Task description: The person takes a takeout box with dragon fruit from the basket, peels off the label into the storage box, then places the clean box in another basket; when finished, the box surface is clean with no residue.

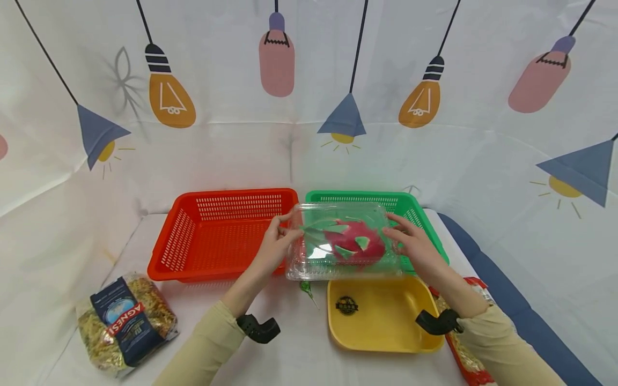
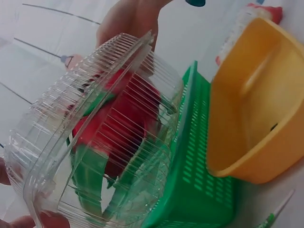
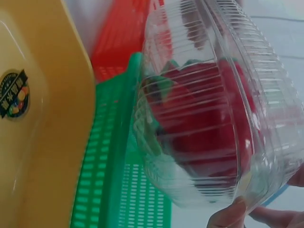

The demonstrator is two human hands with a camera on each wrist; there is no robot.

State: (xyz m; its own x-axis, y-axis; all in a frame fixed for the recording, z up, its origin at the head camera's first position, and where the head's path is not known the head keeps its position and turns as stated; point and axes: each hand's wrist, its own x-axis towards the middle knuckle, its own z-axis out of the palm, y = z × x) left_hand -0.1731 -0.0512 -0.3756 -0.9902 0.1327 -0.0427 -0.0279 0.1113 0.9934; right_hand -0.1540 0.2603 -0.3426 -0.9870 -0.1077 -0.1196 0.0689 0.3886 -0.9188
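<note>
A clear plastic clamshell box (image 1: 345, 272) is held up between both hands over the front of the green basket (image 1: 359, 196). Inside it lies a dragon fruit (image 1: 357, 241), pink-red with green scales, beside a green leaf-like piece (image 2: 88, 175). My left hand (image 1: 276, 245) grips the box's left end between thumb and fingers. At the opposite end, my right hand (image 1: 419, 251) pinches it the same way, thumb and fingertips (image 3: 230, 216) at the rim. The lid (image 3: 266, 61) lies over the base. In the left wrist view the box is tilted above the basket's edge.
A red basket (image 1: 219, 252) stands left of the green one. In front is a yellow tray (image 1: 386, 327) with a dark label. A small green item (image 1: 306, 288) lies beside it. Pasta bag (image 1: 127, 324) at left; red-edged packet (image 1: 465, 354) under my right forearm.
</note>
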